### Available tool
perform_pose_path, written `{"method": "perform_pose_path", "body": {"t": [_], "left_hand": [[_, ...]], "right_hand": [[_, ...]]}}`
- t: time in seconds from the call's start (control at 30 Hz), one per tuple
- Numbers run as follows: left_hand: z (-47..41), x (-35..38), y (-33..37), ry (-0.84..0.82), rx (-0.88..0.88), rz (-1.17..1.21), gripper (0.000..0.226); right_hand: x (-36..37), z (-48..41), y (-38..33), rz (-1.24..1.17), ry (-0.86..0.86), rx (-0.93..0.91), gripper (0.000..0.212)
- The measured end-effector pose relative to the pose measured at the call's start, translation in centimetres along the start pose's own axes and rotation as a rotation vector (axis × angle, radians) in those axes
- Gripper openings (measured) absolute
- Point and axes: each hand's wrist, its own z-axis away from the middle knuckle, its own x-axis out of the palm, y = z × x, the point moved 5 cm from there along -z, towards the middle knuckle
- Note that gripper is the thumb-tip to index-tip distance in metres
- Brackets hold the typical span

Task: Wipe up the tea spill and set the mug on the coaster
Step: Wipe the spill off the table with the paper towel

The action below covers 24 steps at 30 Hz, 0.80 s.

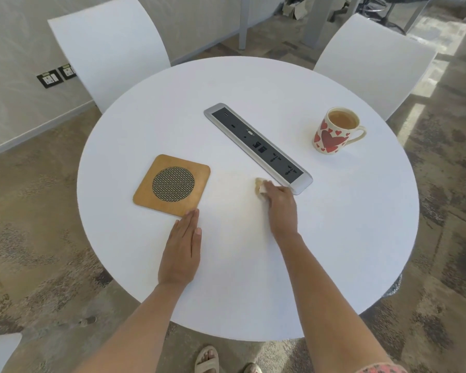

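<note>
Spill: a faint tan film [237, 184] on the white table [334, 224], centre of frame, between the coaster and the power strip. It is hard to make out against the bright top; it may be mostly lifted already, we cannot be sure.

Our right hand [280, 203] presses a crumpled, tea-stained tissue [260, 185] onto the table at the film's right edge, fingers curled over it and bunching it. The wad touches or nearly touches the near end of the recessed power strip [258, 146].

Our left hand [182, 246] lies flat, fingers together, palm down, holding nothing; fingertips just at the near corner of the wooden coaster [172, 184], left of centre.

Mug [334, 130], heart-patterned, stands upright, right of centre in the frame's upper part, beyond the strip, well apart from the coaster. Tea nearly to the rim.

Progress, as we judge it: wiping under way, not clearly finished. Mug transfer not begun; coaster bare.

Hidden: most of the tissue under the hand; any residue under the palm. Two white chairs [111, 49] at the far side.
</note>
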Motion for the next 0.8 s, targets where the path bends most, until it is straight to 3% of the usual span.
{"method": "perform_pose_path", "body": {"t": [0.13,0.23,0.33,0.47,0.67,0.8], "left_hand": [[0.0,0.1,-0.1,0.002,0.016,0.000,0.051],[-0.1,0.2,-0.2,0.000,0.016,-0.002,0.052],[-0.1,0.1,0.0,0.008,0.011,0.006,0.052],[0.0,0.0,-0.2,0.019,-0.022,0.058,0.053],[0.0,-0.8,-0.9,0.062,-0.116,0.394,0.049],[0.0,-1.3,-1.3,0.070,-0.243,0.632,0.048]], "right_hand": [[1.9,-2.5,-1.7,-0.010,-0.036,-0.027,0.010],[3.0,-2.1,-3.9,0.044,-0.082,-0.110,0.020],[4.4,-0.1,-6.2,-0.097,-0.202,-0.225,0.032],[4.2,3.4,-7.9,-0.175,-0.206,-0.418,0.044],[4.1,9.3,-10.4,-0.246,-0.281,-0.538,0.040],[4.3,13.1,-11.2,-0.268,-0.341,-0.665,0.050]]}}
